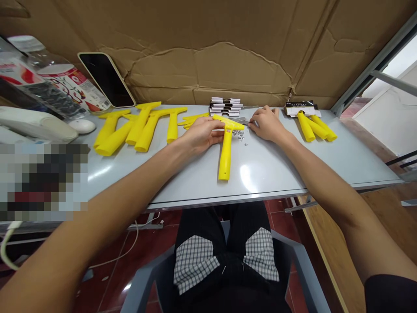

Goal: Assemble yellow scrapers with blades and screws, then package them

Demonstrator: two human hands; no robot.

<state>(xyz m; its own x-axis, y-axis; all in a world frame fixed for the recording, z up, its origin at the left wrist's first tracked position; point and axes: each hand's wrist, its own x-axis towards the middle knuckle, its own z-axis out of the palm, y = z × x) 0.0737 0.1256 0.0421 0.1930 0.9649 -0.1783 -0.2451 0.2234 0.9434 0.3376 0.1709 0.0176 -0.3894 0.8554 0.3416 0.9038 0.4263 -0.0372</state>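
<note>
On grey table (195, 182), left to right: pile of yellow handles (137, 126) — five or six, overlapping, exact count unclear. Your left hand (203, 132) curls over head of centre scraper (226, 152), pressing it flat; keep it pinned. Your right hand (267, 124) pinches what looks like thin blade (243, 121) — align it square. Small screws (239, 134) beside, uncountable. Three handles (316, 126) right.

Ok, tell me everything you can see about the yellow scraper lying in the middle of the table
The yellow scraper looks like glossy moulded plastic, T-shaped: a long tapering handle pointing toward the person and a wide head at the far end. It lies flat on the grey table. The left hand rests on its head; small metal screws lie beside it.
</note>
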